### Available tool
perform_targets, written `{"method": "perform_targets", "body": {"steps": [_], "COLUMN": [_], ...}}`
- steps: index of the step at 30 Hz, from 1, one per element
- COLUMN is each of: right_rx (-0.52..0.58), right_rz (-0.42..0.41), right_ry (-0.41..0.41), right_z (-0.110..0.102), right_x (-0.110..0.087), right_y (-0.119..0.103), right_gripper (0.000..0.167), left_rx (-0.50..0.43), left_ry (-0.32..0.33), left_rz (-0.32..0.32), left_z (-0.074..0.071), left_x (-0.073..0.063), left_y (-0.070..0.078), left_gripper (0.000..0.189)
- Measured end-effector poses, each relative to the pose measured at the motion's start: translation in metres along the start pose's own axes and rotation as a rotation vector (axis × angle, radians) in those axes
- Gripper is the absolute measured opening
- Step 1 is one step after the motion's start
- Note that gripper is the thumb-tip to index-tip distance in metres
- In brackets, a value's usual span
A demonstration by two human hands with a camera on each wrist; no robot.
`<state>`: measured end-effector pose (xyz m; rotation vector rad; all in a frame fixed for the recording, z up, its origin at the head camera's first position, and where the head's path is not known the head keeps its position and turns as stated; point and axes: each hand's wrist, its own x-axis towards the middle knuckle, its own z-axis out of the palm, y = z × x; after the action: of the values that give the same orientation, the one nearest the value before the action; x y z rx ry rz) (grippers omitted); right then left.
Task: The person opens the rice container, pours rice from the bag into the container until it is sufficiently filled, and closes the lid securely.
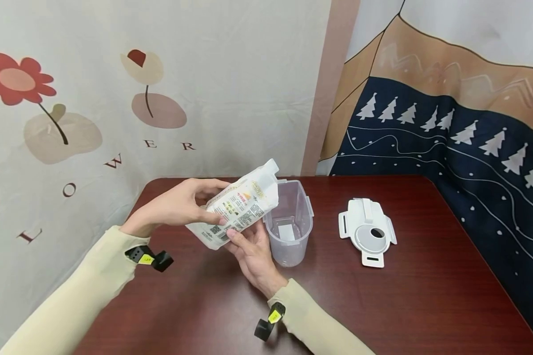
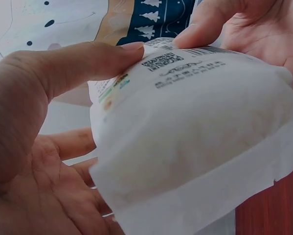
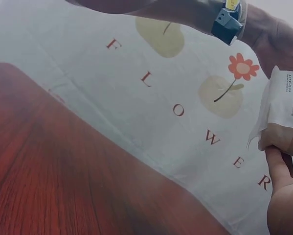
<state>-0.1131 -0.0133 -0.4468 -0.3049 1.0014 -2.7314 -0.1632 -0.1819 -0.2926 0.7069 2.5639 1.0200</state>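
A white printed pouch (image 1: 244, 202) is held tilted, its narrow top end pointing up and right beside the rim of a clear plastic container (image 1: 288, 222). My left hand (image 1: 182, 204) grips the pouch from the left, thumb across its printed face. From below, my right hand (image 1: 255, 254) holds the lower right side with its thumb on the front and the fingers hidden behind. In the left wrist view the bottom of the pouch (image 2: 195, 132) bulges above a flat seam, and a QR code shows between the two thumbs.
To the right of the container a white plastic lid (image 1: 367, 234) with side clips and a round opening lies on the dark red wooden table (image 1: 435, 296). Behind the table hang a flower-print cloth (image 1: 240, 88) and a dark blue cloth with white trees (image 1: 426, 138).
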Motion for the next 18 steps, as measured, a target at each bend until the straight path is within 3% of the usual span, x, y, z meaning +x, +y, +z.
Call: {"method": "perform_targets", "body": {"steps": [10,18], "right_rx": [0.007,0.002], "right_rz": [0.022,0.030], "right_ry": [-0.017,-0.021], "right_z": [0.0019,0.0033], "right_x": [-0.0019,-0.0039], "right_y": [-0.0002,-0.0035], "right_gripper": [0.063,0.059], "left_rx": [-0.045,-0.005], "left_ry": [0.059,0.076], "left_rz": [-0.036,-0.039], "left_z": [0.0017,0.0000], "left_x": [-0.0051,-0.0051], "left_y": [0.0041,0.0088], "left_gripper": [0.068,0.063]}}
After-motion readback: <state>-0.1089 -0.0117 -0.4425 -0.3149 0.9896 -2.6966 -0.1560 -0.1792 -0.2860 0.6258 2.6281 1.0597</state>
